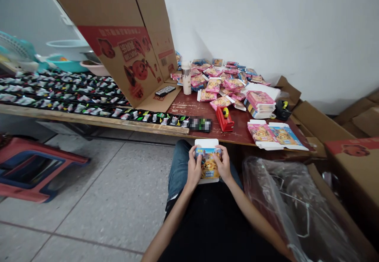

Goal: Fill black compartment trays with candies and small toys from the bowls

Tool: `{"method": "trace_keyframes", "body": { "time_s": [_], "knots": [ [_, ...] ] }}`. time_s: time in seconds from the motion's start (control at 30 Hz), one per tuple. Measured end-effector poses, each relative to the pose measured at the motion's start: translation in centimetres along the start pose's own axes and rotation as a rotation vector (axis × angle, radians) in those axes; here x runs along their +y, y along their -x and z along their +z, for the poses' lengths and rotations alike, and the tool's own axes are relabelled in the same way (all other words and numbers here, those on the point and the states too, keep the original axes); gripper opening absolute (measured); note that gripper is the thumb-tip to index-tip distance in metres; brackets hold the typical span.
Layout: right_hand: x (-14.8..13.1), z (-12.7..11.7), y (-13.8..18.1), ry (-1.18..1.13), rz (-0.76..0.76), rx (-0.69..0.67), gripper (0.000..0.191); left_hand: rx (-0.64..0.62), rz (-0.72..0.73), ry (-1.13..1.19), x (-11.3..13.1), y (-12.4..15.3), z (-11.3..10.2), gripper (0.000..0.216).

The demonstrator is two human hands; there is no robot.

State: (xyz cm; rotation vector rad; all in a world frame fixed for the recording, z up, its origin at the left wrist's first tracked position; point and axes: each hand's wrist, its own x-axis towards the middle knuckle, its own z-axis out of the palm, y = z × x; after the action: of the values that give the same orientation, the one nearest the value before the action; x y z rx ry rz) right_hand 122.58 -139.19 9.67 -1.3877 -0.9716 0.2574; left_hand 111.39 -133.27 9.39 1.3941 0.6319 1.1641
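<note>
Cardboard, thin and smooth, fills the middle of my remote view: a blue rectangular box with a golden cartoon character and white end flaps (209,164), held above the lap by both hands. The left hand (194,168) is partly curled round one side edge with its thumb on the printed face; the right hand (224,165) grips the opposite edge the same way. I see pale lettering near the box's lower end, too small for me to read.

Beyond, I have a dark red wooden table (186,110), its paint scuffed down to paler patches. On it I see a glossy red tape dispenser with a yellow roll (225,120), a pale cylindrical bottle (186,82), and a loose heap of pink and blue printed boxes (213,85). To the right are a neat stack of pink printed cardboard (260,101) and two flat printed cartons, one pink, one blue (286,133).

At left, a tall brown corrugated carton (115,7) carries a red band with cartoon faces and blocky characters I cannot make out. Beside it run rows of black trays with small packets (74,110). A crinkled clear plastic bag (275,199) sits at lower right.
</note>
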Motion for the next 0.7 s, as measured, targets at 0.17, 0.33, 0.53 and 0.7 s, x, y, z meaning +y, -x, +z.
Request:
{"method": "trace_keyframes", "body": {
  "time_s": [0.17,0.33,0.53,0.7],
  "knots": [
    [1.6,0.1,-0.5,-0.143,0.092,0.033,0.019,0.012,0.005,-0.121,-1.3,-0.6,-0.3,0.026],
    [1.7,0.8,-0.5,-0.352,0.146,0.029,0.014,0.088,0.037,0.074,-1.5,-1.2,-0.3,0.032],
    [1.2,0.7,-0.6,-0.518,0.16,-0.032,0.012,-0.005,0.02,0.103,-1.3,-1.3,-0.7,0.028],
    [1.0,0.5,-0.5,-0.595,0.147,-0.114,0.002,0.006,-0.025,0.088,-0.6,-1.1,-0.5,0.028]
  ]
}}
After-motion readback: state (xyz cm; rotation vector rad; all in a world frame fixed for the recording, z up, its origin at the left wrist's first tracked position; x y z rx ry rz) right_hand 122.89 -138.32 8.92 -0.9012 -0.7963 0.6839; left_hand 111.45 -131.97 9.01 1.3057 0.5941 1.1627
